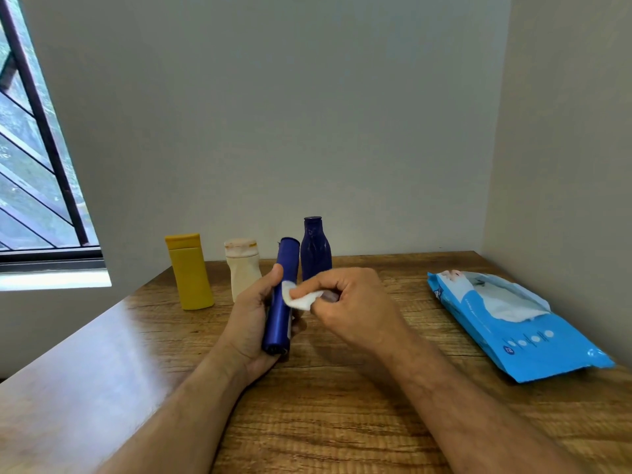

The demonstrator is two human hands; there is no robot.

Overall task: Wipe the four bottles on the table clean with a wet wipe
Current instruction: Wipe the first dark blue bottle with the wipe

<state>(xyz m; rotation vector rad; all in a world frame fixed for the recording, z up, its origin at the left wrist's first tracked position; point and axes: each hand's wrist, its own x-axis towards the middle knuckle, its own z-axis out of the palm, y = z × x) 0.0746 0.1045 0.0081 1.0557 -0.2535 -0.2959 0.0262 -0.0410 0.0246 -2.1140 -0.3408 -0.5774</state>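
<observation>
My left hand (251, 318) grips a slim blue bottle (280, 302), held tilted above the wooden table (342, 405). My right hand (352, 302) pinches a folded white wet wipe (299, 297) and presses it against the bottle's right side, about midway up. Behind them stand three more bottles in a row: a yellow bottle (189, 271) at the left, a cream bottle (242, 266) beside it, and a dark blue bottle (314, 249) partly hidden behind my right hand.
A blue wet wipe pack (513, 323) lies at the right of the table, its flap open with a white wipe sticking out. Walls close in behind and to the right. A window is at the left.
</observation>
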